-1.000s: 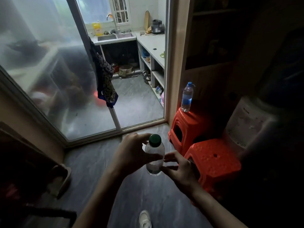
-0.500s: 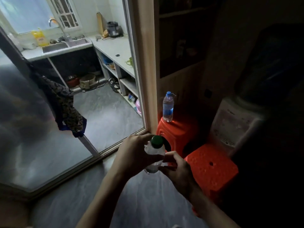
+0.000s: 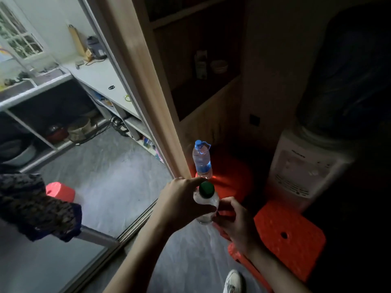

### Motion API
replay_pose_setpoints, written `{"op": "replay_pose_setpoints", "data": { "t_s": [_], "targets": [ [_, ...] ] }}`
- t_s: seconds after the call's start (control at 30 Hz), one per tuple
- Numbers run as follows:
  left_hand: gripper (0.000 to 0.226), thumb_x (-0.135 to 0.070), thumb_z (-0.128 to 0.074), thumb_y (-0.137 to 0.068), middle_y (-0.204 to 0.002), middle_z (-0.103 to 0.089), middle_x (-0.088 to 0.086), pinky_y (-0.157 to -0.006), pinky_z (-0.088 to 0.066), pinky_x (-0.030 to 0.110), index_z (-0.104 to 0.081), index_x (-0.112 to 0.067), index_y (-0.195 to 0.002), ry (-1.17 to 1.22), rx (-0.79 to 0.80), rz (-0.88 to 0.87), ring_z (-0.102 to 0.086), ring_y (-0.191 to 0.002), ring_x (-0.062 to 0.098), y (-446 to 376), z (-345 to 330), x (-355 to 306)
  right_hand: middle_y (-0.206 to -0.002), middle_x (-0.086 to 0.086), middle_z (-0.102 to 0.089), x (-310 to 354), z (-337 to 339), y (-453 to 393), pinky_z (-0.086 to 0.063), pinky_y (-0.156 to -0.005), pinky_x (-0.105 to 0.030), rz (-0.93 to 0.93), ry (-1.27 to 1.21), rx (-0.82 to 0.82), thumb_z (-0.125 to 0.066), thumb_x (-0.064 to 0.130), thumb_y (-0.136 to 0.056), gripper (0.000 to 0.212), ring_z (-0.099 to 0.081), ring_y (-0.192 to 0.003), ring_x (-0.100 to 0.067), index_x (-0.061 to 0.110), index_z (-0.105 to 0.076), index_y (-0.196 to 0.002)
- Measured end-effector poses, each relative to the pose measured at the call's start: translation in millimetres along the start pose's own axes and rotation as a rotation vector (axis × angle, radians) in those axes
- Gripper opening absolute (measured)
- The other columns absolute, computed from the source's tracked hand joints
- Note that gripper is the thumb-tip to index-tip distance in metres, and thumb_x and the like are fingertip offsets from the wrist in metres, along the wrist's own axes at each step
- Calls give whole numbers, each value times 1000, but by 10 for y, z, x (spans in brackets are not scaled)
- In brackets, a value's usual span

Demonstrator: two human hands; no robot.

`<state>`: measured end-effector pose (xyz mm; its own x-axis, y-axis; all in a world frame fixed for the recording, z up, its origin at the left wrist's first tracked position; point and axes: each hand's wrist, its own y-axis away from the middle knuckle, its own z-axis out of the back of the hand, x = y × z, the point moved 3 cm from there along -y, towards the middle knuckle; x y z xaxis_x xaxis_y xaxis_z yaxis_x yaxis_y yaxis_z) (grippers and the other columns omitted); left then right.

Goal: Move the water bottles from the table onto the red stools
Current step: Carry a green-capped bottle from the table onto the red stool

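1. Clear plastic makes up the bottle point(image 3: 205, 205) in hand: small, see-through, with a dark green cap on top and a little water visible low in the body.
2. It is upright, held in the air above the grey floor point(image 3: 118, 180), just in front of the far stool point(image 3: 230, 172) and left of the near stool point(image 3: 289, 235).
3. Left hand point(image 3: 179, 203) wraps the bottle from the left; its fingers curl round the back and upper body, thumb across the front, closed on it.
4. Right hand point(image 3: 234, 220) sits at the bottle's lower right. Its fingers point(image 3: 227, 203) are bent and touch the lower body and base, so both hands grip the same bottle.
5. The cap stands clear above both sets of fingers; the base pokes out just below them.
6. A second bottle point(image 3: 202, 159), clear with a blue cap and blue label, stands upright on the left edge of the far stool, close by the wooden door frame point(image 3: 148, 92).
7. Both stools are red plastic; the near one has a hole in the middle of its seat and carries nothing visible.
8. A white water dispenser point(image 3: 300, 166) stands behind the near stool, just right of the far one.
9. A white shoe point(image 3: 233, 281) shows at the bottom edge.
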<state>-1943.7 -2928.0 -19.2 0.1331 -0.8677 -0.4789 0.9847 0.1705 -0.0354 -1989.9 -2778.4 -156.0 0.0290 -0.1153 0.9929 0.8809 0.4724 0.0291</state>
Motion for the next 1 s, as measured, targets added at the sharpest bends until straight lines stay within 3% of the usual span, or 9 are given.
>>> {"op": "replay_pose_setpoints", "data": {
  "t_s": [0.13,0.27,0.4,0.53,0.63,0.73,0.87,1.0],
  "targets": [
    [36,-52,-74,-63,-77,-69,-15,-64,-52,27,-67,-35,-94,-53,21,-19,-59,-69,4,-620,62,85,-86,3,-72,17,46,-549,-49,-67,-7,-1,43,-73,-85,8,-71,28,-67,-82,1,10,-65,-91],
    [46,-61,-65,-57,-74,-65,-12,-63,-52,35,-65,-36,-96,-77,63,-25,-58,-69,7,-1030,18,202,-85,-1,-72,-4,105,-880,-47,-59,-4,-29,87,-122,-85,4,-72,27,-66,-71,10,2,-65,-90],
    [43,-60,-64,-58,-71,-60,-18,-62,-51,29,-62,-39,-96,-66,114,-55,-59,-70,4,-1377,-39,287,-77,10,-71,-62,167,-1103,-44,-65,-1,-79,144,-158,-88,9,-67,35,-65,-77,11,25,-61,-83],
    [38,-57,-69,-61,-63,-53,-16,-57,-42,25,-61,-38,-93,-70,148,-132,-53,-65,8,-1667,-136,371,-94,25,-70,-148,150,-1222,-45,-72,-3,-135,204,-239,-90,15,-65,40,-66,-83,9,32,-61,-87],
    [32,-54,-67,-62,-68,-61,-10,-60,-49,30,-63,-30,-84,17,166,-137,-58,-67,9,-1897,-201,507,-92,20,-72,-240,80,-1300,-49,-74,-9,-179,216,-339,-87,16,-68,36,-68,-84,7,30,-62,-90],
    [28,-47,-71,-64,-71,-64,-7,-63,-49,32,-65,-26,-82,70,204,-216,-58,-70,11,-2095,-280,655,-95,10,-74,-375,-62,-1405,-58,-79,-27,-242,186,-411,-80,32,-69,38,-71,-88,-2,21,-64,-102],
    [34,-45,-75,-64,-77,-68,-11,-65,-48,23,-68,-30,-94,91,254,-308,-59,-73,6,-2295,-391,880,-104,1,-72,-492,-283,-1532,-61,-79,-26,-325,143,-506,-79,4,-78,38,-73,-85,-2,10,-60,-111],
    [35,-50,-71,-63,-79,-70,-10,-65,-50,27,-66,-27,-90,121,292,-333,-63,-75,8,-2409,-613,1103,-104,3,-70,-651,-448,-1625,-59,-77,-20,-368,138,-547,-74,-3,-81,33,-74,-83,-3,18,-59,-101]
  ]
}}
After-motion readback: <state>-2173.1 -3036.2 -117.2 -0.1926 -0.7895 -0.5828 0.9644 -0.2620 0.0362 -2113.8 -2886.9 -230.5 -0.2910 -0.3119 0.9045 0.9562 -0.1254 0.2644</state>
